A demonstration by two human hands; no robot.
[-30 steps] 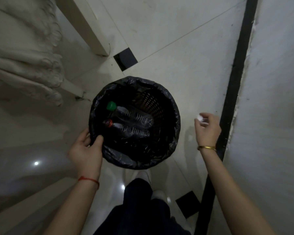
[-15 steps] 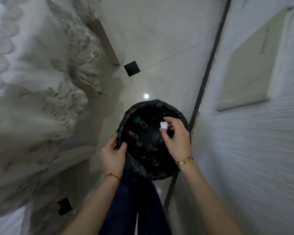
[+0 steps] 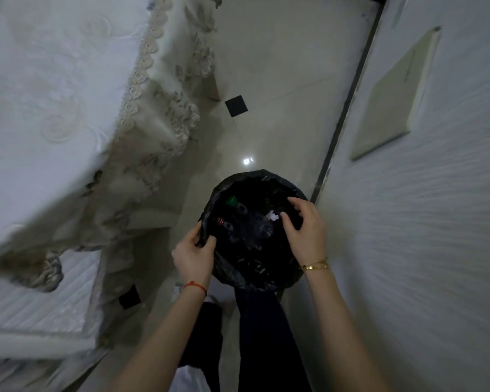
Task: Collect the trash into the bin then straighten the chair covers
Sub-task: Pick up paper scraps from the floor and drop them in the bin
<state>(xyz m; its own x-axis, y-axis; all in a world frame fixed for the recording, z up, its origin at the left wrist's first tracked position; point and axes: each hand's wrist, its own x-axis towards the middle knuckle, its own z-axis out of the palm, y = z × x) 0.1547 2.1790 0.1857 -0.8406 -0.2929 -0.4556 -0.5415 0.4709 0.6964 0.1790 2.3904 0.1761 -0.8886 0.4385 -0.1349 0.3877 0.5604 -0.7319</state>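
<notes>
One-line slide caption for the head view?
Left hand grips the bin liner's rim; right hand over white paper scrap.

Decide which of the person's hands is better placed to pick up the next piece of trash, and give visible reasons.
The right hand: it hovers over the round black-lined bin, fingers loosely curled, seemingly holding nothing. The left hand grips the bin's rim, steadying it. The small white paper scrap is apparently already in the bin.

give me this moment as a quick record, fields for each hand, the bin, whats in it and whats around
left hand: grips the near-left rim of the bin liner
right hand: over the bin mouth, fingers loosely curled, holding nothing visible
bin: round bin lined with a black plastic bag, on the tiled floor
contents: green-capped bottle, red-capped bottle, white crumpled paper
surroundings: lace-edged cream cloth to the left, white wall to the right
</notes>
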